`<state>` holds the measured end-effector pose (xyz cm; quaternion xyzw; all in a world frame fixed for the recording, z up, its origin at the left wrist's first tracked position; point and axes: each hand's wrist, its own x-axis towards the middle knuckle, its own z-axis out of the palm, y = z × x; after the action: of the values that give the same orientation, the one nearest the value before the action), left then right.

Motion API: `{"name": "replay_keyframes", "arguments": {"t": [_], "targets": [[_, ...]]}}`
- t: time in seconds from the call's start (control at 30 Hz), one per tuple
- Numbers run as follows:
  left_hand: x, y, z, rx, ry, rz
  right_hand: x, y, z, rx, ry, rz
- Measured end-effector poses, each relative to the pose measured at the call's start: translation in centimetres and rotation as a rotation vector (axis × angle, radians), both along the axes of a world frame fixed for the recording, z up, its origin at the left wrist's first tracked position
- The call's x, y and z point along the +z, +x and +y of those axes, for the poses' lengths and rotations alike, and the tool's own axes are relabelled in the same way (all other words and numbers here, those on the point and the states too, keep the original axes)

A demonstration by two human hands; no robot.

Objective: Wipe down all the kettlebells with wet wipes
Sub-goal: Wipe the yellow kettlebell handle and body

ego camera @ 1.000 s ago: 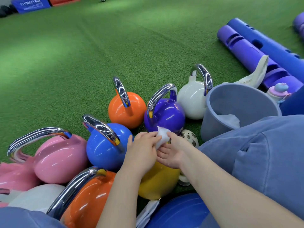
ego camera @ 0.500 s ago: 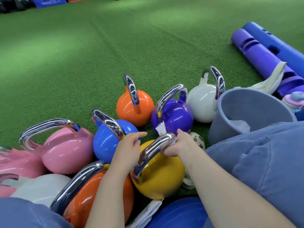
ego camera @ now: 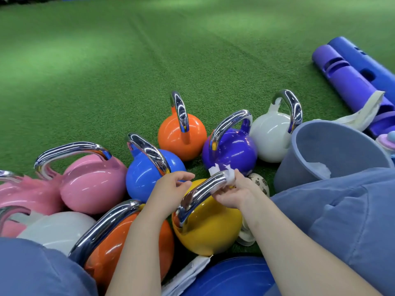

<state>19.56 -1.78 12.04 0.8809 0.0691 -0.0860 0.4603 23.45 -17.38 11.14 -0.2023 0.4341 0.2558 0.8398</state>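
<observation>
A yellow kettlebell (ego camera: 210,227) with a chrome handle (ego camera: 201,192) stands on the turf in front of me. My right hand (ego camera: 232,194) holds a white wet wipe (ego camera: 222,174) wrapped over the far end of that handle. Just left of the handle hovers my left hand (ego camera: 171,189), fingers loosely curled and holding nothing. Around it stand several more kettlebells: blue (ego camera: 147,174), purple (ego camera: 232,152), orange (ego camera: 181,137), white (ego camera: 270,139), pink (ego camera: 92,184) and a near orange one (ego camera: 119,244).
A grey-blue bucket (ego camera: 333,146) with used wipes inside sits at right, beside my knee. Purple and blue foam tubes (ego camera: 346,77) lie at far right. A wipe packet (ego camera: 188,276) lies near my lap. Green turf stretches beyond.
My right hand has wrapped the wipe round the far end of the yellow kettlebell's handle. My left hand let go of the wipe and drew back to the left.
</observation>
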Motion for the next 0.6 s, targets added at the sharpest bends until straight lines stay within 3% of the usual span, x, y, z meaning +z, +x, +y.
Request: {"name": "replay_keyframes", "arguments": {"t": [0.23,0.4,0.6], "targets": [[-0.1,-0.2,0.1,0.016,0.048,0.006,-2.1,1.8,0.8,0.011,0.019,-0.034],[-0.1,-0.4,0.2,0.023,0.086,0.022,-2.2,0.4,3.8,0.022,-0.342,-0.168],[-0.6,0.1,0.8,-0.035,0.176,0.108,-3.2,-3.2,5.5,0.051,-0.574,-0.381]]}}
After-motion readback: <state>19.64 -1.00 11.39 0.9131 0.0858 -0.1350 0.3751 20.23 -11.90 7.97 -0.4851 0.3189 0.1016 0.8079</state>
